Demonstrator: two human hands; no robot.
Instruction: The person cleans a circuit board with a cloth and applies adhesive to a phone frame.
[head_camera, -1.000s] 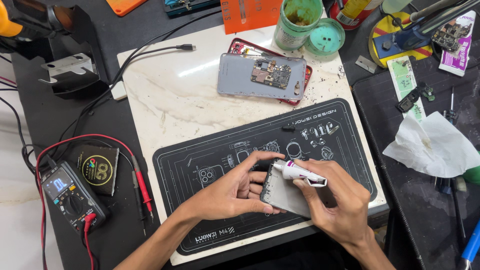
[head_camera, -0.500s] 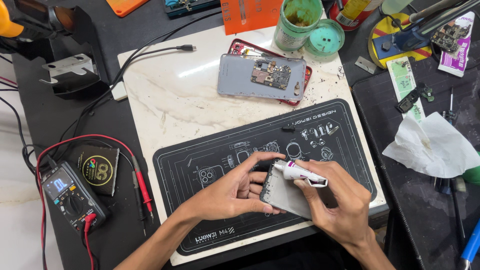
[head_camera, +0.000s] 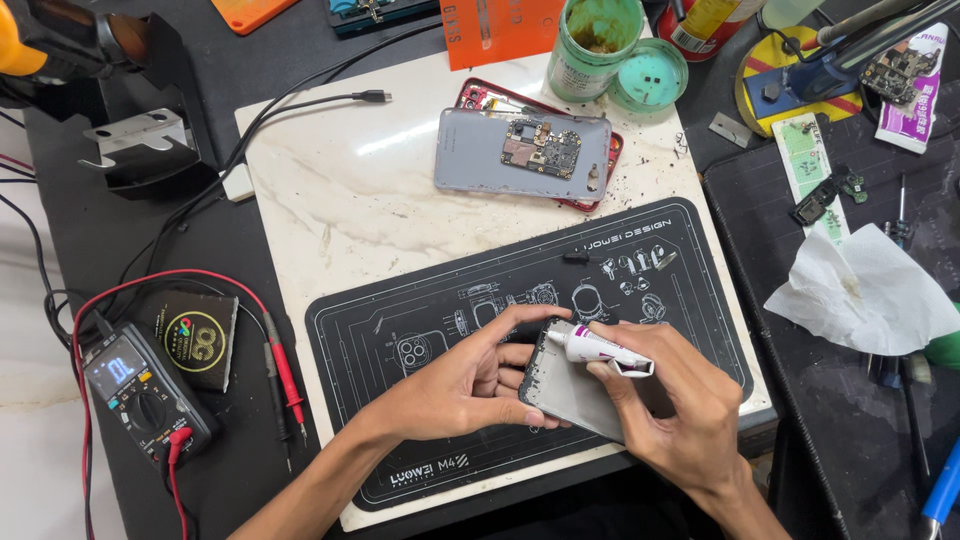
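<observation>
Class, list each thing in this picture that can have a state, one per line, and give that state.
left hand: gripping the grey panel's edge
right hand: holding the glue tube
grey panel: held just above the mat
glue tube: tip on the panel's top edge
phone: circuit board exposed
green jar: open, lid beside it
multimeter: display lit, leads plugged in
cable plug: unplugged

– What's that panel made of?
– I see a smooth, matt grey phone frame (head_camera: 575, 392) and a glossy white plastic tube (head_camera: 600, 351).
– And underneath?
– A matt black rubbery mat (head_camera: 500, 300) on a polished marble slab (head_camera: 340, 190).
</observation>
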